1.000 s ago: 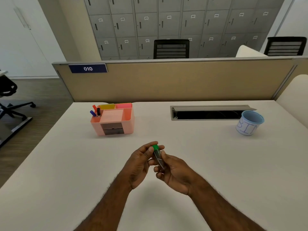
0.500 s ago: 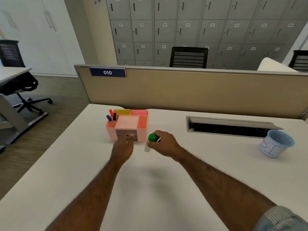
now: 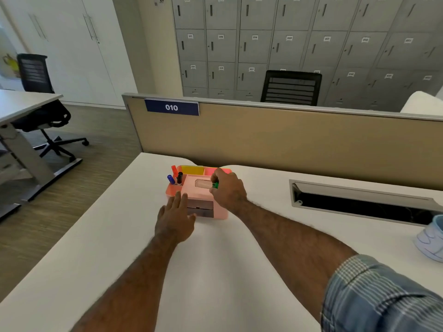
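A pink desk organizer (image 3: 221, 213) stands on the white desk (image 3: 215, 271) near the divider. Its left slot holds blue, red and black markers (image 3: 176, 177). My right hand (image 3: 227, 189) hovers over the organizer's top and pinches a clear marker with a green cap (image 3: 206, 184), which lies sideways over the pink top compartment. My left hand (image 3: 176, 218) lies with straight fingers against the organizer's front left corner, beside its small grey drawer (image 3: 202, 208).
A beige divider (image 3: 287, 140) labelled 010 closes the desk's far side. A cable tray slot (image 3: 359, 202) is open at the right. A blue-rimmed paper cup (image 3: 431, 238) sits at the right edge. Office chairs, another desk and grey lockers stand beyond.
Both hands have reached forward from the desk's middle to the organizer. The right hand carried the green-capped marker over its top; the left hand now touches its front.
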`<action>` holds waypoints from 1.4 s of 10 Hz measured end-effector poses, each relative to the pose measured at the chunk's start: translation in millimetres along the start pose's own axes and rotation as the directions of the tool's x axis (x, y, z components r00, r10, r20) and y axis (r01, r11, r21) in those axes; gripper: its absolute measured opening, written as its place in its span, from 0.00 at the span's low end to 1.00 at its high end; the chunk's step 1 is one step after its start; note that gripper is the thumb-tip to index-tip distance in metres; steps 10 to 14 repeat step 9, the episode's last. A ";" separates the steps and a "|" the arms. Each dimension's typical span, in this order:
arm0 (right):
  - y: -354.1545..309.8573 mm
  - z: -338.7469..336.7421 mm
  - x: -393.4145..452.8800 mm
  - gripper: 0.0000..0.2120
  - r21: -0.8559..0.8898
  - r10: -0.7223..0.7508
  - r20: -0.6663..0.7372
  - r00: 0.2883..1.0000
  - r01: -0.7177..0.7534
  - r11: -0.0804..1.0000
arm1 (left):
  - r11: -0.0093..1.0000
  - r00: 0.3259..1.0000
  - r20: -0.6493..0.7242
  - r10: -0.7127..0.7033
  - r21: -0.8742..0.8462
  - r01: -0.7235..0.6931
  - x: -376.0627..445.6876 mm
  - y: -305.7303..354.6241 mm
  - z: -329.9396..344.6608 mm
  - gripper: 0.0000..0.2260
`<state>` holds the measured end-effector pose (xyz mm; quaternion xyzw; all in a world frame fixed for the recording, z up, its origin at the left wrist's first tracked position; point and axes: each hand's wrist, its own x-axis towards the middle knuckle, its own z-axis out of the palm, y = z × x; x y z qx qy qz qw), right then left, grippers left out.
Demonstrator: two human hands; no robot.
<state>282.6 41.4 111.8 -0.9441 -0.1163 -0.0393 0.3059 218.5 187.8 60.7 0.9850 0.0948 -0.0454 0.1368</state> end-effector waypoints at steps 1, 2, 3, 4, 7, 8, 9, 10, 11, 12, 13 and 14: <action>-5.1 13.8 12.5 0.10 -0.058 -0.013 -0.023 1.000 0.012 0.998 | 1.000 0.998 -0.056 0.004 0.001 -0.004 1.1 -5.0 9.7 0.32; -6.3 26.1 20.9 0.10 -0.101 -0.066 -0.034 0.997 0.062 0.993 | 1.000 0.995 -0.096 0.018 0.022 -0.016 3.7 -8.9 16.1 0.32; -6.6 32.0 24.6 0.11 -0.146 -0.103 0.004 0.995 0.102 0.984 | 1.000 0.994 -0.106 0.019 0.004 -0.019 6.0 -9.9 19.0 0.31; -1.8 36.6 26.5 0.11 -0.147 -0.082 0.028 0.996 0.085 0.985 | 1.000 0.994 -0.108 0.010 -0.013 -0.011 6.7 -9.8 19.3 0.31; 13.3 27.9 3.9 0.27 -0.036 -0.090 -0.055 0.994 0.088 0.995 | 1.000 0.997 -0.071 0.004 0.011 -0.004 2.0 -4.2 10.7 0.31; 27.4 16.2 -15.5 0.26 -0.066 -0.098 -0.122 0.988 0.091 0.994 | 1.000 0.998 -0.059 -0.027 -0.013 0.027 -4.1 4.6 1.8 0.32; 49.9 0.9 -37.2 0.29 -0.116 -0.037 -0.131 0.991 0.022 0.993 | 0.998 0.997 -0.068 -0.030 -0.056 0.026 -17.3 22.2 -3.1 0.34; 49.9 0.9 -37.2 0.29 -0.116 -0.037 -0.131 0.991 0.022 0.993 | 0.998 0.997 -0.068 -0.030 -0.056 0.026 -17.3 22.2 -3.1 0.34; 49.9 0.9 -37.2 0.29 -0.116 -0.037 -0.131 0.991 0.022 0.993 | 0.998 0.997 -0.068 -0.030 -0.056 0.026 -17.3 22.2 -3.1 0.34; 49.9 0.9 -37.2 0.29 -0.116 -0.037 -0.131 0.991 0.022 0.993 | 0.998 0.997 -0.068 -0.030 -0.056 0.026 -17.3 22.2 -3.1 0.34; 49.9 0.9 -37.2 0.29 -0.116 -0.037 -0.131 0.991 0.022 0.993 | 0.998 0.997 -0.068 -0.030 -0.056 0.026 -17.3 22.2 -3.1 0.34; 49.9 0.9 -37.2 0.29 -0.116 -0.037 -0.131 0.991 0.022 0.993 | 0.998 0.997 -0.068 -0.030 -0.056 0.026 -17.3 22.2 -3.1 0.34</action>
